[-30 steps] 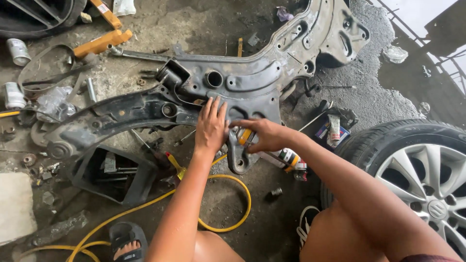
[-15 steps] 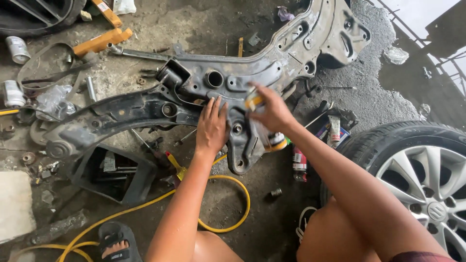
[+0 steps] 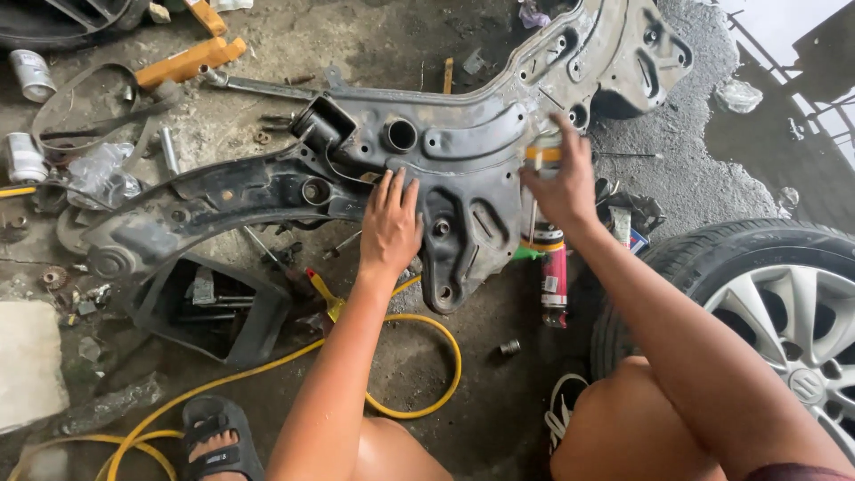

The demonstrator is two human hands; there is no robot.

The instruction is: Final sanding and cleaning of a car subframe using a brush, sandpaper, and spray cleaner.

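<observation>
Left hand [image 3: 390,223] spread flat on subframe [image 3: 463,151]; right hand [image 3: 561,183] gripping spray can [image 3: 541,233]; yellow hose [image 3: 427,392], wheel [image 3: 784,303] nearby.

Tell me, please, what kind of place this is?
Probably a car repair workshop, with the work done on the floor: a bare metal subframe lies on stained concrete, a car wheel stands at the right, and a yellow hose and loose parts lie around.

A silver-orange spray can [image 3: 541,196] stands gripped; a pink-labelled can [image 3: 554,287] lies beneath.

Subframe [image 3: 463,169] on floor [image 3: 419,356] before us; hose [image 3: 427,356] nearer than subframe, wheel [image 3: 775,303] right, tray [image 3: 209,307] lower left.
</observation>
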